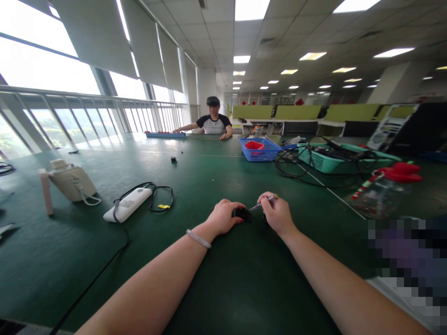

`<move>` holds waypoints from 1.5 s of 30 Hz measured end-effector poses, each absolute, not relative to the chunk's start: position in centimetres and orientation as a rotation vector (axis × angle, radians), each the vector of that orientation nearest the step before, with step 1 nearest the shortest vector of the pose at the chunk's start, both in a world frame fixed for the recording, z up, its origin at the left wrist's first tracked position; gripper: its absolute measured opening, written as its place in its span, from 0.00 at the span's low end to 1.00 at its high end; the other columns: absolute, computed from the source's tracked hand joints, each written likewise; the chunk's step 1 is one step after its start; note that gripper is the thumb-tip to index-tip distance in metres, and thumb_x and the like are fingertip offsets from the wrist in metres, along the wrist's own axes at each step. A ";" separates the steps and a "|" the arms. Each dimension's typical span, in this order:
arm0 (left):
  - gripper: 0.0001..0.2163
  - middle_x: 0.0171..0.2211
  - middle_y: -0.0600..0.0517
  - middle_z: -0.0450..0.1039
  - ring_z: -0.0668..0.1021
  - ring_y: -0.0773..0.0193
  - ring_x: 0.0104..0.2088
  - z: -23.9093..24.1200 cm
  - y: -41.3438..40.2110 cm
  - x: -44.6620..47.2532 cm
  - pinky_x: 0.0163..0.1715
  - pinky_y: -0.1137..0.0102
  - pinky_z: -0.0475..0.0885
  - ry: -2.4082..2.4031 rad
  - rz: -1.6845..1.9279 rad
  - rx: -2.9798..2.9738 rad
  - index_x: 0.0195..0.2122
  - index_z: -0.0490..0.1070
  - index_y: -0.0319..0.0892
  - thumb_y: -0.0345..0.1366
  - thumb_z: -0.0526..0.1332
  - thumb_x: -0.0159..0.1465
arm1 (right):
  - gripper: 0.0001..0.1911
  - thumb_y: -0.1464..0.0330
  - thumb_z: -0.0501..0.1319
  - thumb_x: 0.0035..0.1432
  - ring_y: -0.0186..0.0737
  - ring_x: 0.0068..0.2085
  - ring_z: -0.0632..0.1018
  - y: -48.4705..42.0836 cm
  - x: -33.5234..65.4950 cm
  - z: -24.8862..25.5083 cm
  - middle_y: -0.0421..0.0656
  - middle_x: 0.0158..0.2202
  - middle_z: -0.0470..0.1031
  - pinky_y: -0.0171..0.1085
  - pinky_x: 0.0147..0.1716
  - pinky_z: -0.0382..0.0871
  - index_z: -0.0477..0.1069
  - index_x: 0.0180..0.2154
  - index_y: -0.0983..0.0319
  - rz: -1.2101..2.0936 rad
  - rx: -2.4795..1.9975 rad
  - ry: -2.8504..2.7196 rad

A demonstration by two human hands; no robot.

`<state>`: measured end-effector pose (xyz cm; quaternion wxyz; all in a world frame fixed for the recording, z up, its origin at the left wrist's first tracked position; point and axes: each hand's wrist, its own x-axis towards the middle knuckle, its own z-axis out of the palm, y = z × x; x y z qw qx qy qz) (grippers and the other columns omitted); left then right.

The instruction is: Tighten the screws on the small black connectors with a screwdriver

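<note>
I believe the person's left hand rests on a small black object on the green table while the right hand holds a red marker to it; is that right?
Not quite. The head view shows the right hand holding a slim metal tool with a silvery shaft, not a red marker. The left hand does rest on the small black object on the green table.

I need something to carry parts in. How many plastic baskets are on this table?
2. A blue basket sits past the hands, mid-table; a teal basket full of cables lies just right of it. More may be hidden farther back.
</note>
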<state>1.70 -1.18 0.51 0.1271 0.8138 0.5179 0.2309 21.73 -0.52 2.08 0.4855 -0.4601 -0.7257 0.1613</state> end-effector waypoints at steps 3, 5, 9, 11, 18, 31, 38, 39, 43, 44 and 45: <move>0.21 0.46 0.50 0.75 0.71 0.53 0.53 0.5 -1.3 1.7 0.55 0.60 0.66 1.540 0.681 2.384 0.53 0.72 0.53 0.41 0.67 0.57 | 0.14 0.64 0.51 0.62 0.39 0.23 0.71 -0.8 21.8 2.3 0.39 0.19 0.68 0.36 0.26 0.61 0.69 0.26 0.58 0.355 -1.144 -1.712; 0.21 0.45 0.49 0.75 0.72 0.53 0.52 0.6 -1.4 1.7 0.54 0.60 0.66 1.568 0.686 2.395 0.52 0.72 0.52 0.42 0.67 0.57 | 0.14 0.64 0.51 0.62 0.40 0.24 0.71 -1.2 21.7 2.5 0.39 0.20 0.69 0.37 0.27 0.62 0.69 0.26 0.58 0.302 -1.116 -1.672; 0.21 0.45 0.50 0.76 0.72 0.53 0.51 0.6 -1.3 1.7 0.53 0.60 0.66 1.586 0.674 2.415 0.52 0.72 0.51 0.43 0.68 0.56 | 0.12 0.67 0.51 0.61 0.44 0.32 0.73 -2.5 21.0 3.2 0.42 0.26 0.72 0.40 0.35 0.64 0.68 0.27 0.58 0.135 -0.905 -1.788; 0.21 0.45 0.51 0.76 0.72 0.53 0.50 0.6 -1.2 1.6 0.53 0.61 0.66 1.569 0.676 2.435 0.52 0.72 0.51 0.43 0.67 0.57 | 0.08 0.69 0.54 0.58 0.43 0.32 0.72 -3.1 20.4 3.4 0.42 0.26 0.72 0.42 0.40 0.64 0.67 0.27 0.57 0.073 -0.785 -1.972; 0.20 0.45 0.51 0.77 0.72 0.53 0.50 0.3 -1.1 1.5 0.52 0.60 0.67 1.577 0.693 2.463 0.52 0.72 0.52 0.44 0.67 0.57 | 0.06 0.73 0.54 0.55 0.41 0.29 0.70 -3.6 20.2 3.9 0.40 0.26 0.71 0.44 0.41 0.63 0.66 0.28 0.57 0.034 -0.635 -2.095; 0.18 0.44 0.50 0.77 0.73 0.53 0.48 0.9 -1.5 1.7 0.52 0.61 0.67 1.541 0.700 2.472 0.50 0.73 0.49 0.41 0.66 0.58 | 0.09 0.69 0.53 0.60 0.41 0.31 0.72 -2.7 19.7 3.2 0.40 0.26 0.73 0.40 0.36 0.64 0.67 0.28 0.58 0.225 -0.879 -2.134; 0.20 0.46 0.51 0.76 0.72 0.52 0.51 1.1 -1.5 1.5 0.52 0.61 0.67 1.653 0.663 2.337 0.52 0.72 0.52 0.42 0.67 0.57 | 0.15 0.62 0.50 0.64 0.38 0.24 0.70 -1.5 21.5 2.9 0.38 0.21 0.66 0.35 0.26 0.64 0.67 0.28 0.59 0.546 -0.905 -1.645; 0.20 0.46 0.51 0.76 0.72 0.52 0.51 1.1 -1.5 1.5 0.52 0.60 0.67 1.653 0.668 2.336 0.52 0.72 0.52 0.42 0.67 0.57 | 0.15 0.62 0.50 0.64 0.38 0.24 0.70 -1.4 21.6 2.9 0.38 0.22 0.66 0.35 0.26 0.64 0.67 0.28 0.59 0.529 -0.914 -1.639; 0.19 0.46 0.51 0.76 0.72 0.52 0.51 1.0 -1.5 1.6 0.52 0.60 0.67 1.627 0.696 2.350 0.51 0.72 0.51 0.40 0.66 0.58 | 0.14 0.64 0.52 0.64 0.38 0.26 0.71 -1.5 21.1 2.8 0.39 0.22 0.68 0.35 0.28 0.62 0.69 0.28 0.59 0.413 -0.964 -1.854; 0.19 0.46 0.50 0.76 0.72 0.52 0.51 1.0 -1.5 1.6 0.52 0.60 0.67 1.614 0.704 2.356 0.52 0.72 0.51 0.40 0.66 0.58 | 0.13 0.64 0.52 0.64 0.39 0.27 0.72 -1.5 20.9 2.8 0.39 0.23 0.70 0.35 0.29 0.62 0.69 0.29 0.59 0.383 -0.965 -1.916; 0.19 0.47 0.50 0.76 0.73 0.52 0.51 0.9 -1.5 1.6 0.52 0.60 0.67 1.596 0.716 2.358 0.52 0.72 0.50 0.39 0.65 0.58 | 0.13 0.65 0.52 0.64 0.39 0.28 0.73 -1.5 20.8 2.8 0.39 0.25 0.71 0.36 0.30 0.62 0.69 0.29 0.59 0.359 -0.963 -1.964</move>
